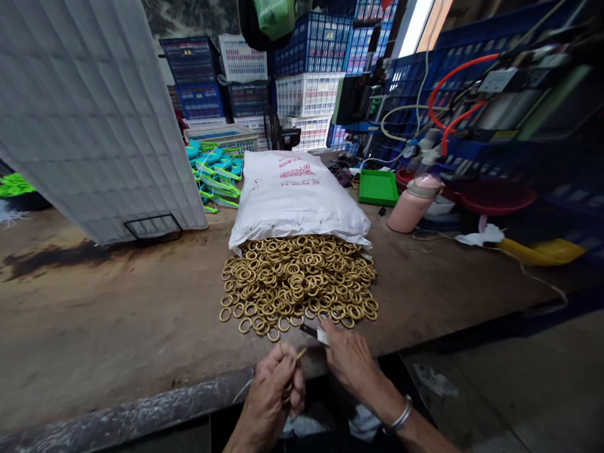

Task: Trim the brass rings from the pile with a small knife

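Note:
My left hand (279,380) is closed at the table's front edge, its fingers curled round a gold ring (301,353) whose edge sticks out by the fingertips. To its right, my right hand (350,358) grips a small knife-like tool (313,332) with a dark, narrow tip and a whitish part by the fingers. The tool's tip points left, close to the nearest rings. Just beyond both hands spreads a heap of gold rings (298,279). They lie in front of the mouth of a white sack (295,194) with red print, which rests on its side.
A large ribbed, pale panel (90,121) stands on the left of the wooden table (112,325). Turquoise and green plastic pieces (215,173) lie behind it. At right are a green tray (378,187), a pink bottle (414,204) and a yellow scoop-like item (545,251). Stacked crates (310,94) fill the back.

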`<state>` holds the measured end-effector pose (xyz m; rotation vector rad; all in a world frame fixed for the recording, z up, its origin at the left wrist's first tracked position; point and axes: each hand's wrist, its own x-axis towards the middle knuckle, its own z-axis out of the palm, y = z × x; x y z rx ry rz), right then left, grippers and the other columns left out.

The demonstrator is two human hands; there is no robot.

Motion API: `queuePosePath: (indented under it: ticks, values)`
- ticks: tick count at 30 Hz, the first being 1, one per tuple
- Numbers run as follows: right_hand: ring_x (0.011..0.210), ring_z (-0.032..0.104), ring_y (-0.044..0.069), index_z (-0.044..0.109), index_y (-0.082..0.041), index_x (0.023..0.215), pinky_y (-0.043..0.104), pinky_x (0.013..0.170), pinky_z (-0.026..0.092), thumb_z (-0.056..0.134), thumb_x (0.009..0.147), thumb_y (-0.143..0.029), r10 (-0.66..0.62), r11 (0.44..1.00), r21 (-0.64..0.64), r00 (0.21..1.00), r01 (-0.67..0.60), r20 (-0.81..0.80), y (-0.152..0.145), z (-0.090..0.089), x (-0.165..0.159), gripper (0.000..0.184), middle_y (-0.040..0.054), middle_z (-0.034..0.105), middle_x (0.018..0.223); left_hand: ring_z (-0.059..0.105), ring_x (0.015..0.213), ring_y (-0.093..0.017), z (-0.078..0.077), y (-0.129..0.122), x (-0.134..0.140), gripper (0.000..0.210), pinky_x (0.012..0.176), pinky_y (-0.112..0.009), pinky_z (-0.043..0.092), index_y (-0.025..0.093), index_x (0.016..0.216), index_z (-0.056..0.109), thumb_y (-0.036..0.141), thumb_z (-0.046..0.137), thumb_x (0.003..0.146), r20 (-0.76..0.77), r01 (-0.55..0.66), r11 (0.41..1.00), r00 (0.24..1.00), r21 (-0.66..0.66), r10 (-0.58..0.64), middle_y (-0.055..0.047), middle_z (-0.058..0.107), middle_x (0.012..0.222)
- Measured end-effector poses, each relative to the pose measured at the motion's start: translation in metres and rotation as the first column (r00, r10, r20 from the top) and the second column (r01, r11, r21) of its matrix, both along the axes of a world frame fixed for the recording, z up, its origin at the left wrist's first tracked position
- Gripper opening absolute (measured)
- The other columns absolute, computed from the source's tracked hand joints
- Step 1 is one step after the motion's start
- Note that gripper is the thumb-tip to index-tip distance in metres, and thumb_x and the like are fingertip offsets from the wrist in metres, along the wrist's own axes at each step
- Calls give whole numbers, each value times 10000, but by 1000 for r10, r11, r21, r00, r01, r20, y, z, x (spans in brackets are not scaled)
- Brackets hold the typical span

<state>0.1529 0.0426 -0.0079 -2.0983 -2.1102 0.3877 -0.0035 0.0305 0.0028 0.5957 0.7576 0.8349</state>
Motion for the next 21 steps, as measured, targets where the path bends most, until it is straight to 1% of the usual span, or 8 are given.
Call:
queuePosePath:
  ticks: [2, 4, 7, 10, 13, 15, 18, 21]
  values:
    - [643, 576, 154, 501, -181, 881, 263, 529, 222, 380, 723, -44, -65, 997, 41, 998, 64, 9, 4, 1, 7, 242, 29, 635, 735, 318, 348, -28, 6, -1, 0, 288, 331, -151, 237, 183, 733, 444, 439, 576, 731, 61, -4, 1000, 998, -19, 5, 59, 456, 530]
    - [684, 583, 160, 496, -183, 919, 258, 551, 245, 404, 726, -54, -101, 991, 90, 995, 100, 5, 6, -2, 10, 249, 25, 636, 769, 345, 382, -28, 10, 1, 0, 294, 331, -151, 247, 165, 718, 470, 440, 573, 732, 76, -14, 999, 997, -45, 18, 25, 503, 614]
    - [744, 586, 177, 432, -177, 1113, 263, 599, 289, 429, 761, -103, -126, 981, 154, 992, 121, 24, 9, -12, 11, 359, 49, 640, 881, 389, 439, -34, 10, 5, -1, 289, 350, -152, 272, 144, 724, 498, 421, 581, 730, 53, -38, 998, 998, -53, 40, -20, 549, 732]
    - [779, 579, 191, 350, -167, 1229, 281, 645, 323, 452, 765, -123, -126, 975, 193, 988, 107, 89, 9, -24, 11, 478, 90, 619, 985, 408, 438, -45, 7, 9, -1, 254, 352, -154, 262, 162, 732, 479, 381, 608, 712, 31, -62, 996, 997, -71, 64, -13, 557, 708]
    - [789, 574, 195, 337, -163, 1247, 288, 668, 341, 460, 752, -114, -110, 970, 229, 988, 82, 112, 9, -34, 12, 512, 99, 611, 995, 431, 440, -57, 6, 13, 0, 262, 361, -154, 248, 185, 764, 472, 341, 657, 664, 66, -55, 993, 996, -101, 62, 9, 548, 654]
    - [782, 573, 199, 340, -153, 1242, 290, 670, 345, 463, 752, -121, -106, 966, 246, 988, 76, 111, 9, -37, 13, 506, 103, 614, 980, 454, 463, -65, 6, 15, 1, 273, 376, -154, 257, 182, 779, 493, 323, 679, 638, 99, -35, 992, 994, -119, 47, 10, 542, 638]
    - [760, 576, 203, 370, -142, 1202, 285, 649, 338, 460, 752, -125, -121, 969, 227, 989, 98, 89, 11, -34, 15, 460, 96, 629, 907, 490, 519, -77, 5, 20, 3, 256, 407, -157, 295, 160, 764, 531, 326, 680, 639, 127, -22, 988, 991, -150, 41, -7, 551, 669]
    - [726, 576, 180, 437, -170, 1094, 259, 615, 319, 432, 724, -71, -110, 979, 176, 994, 108, 2, 12, -27, 17, 383, 57, 628, 842, 502, 548, -79, 1, 25, 6, 239, 420, -158, 321, 141, 727, 545, 327, 675, 651, 134, -14, 989, 990, -147, 34, -22, 557, 706]
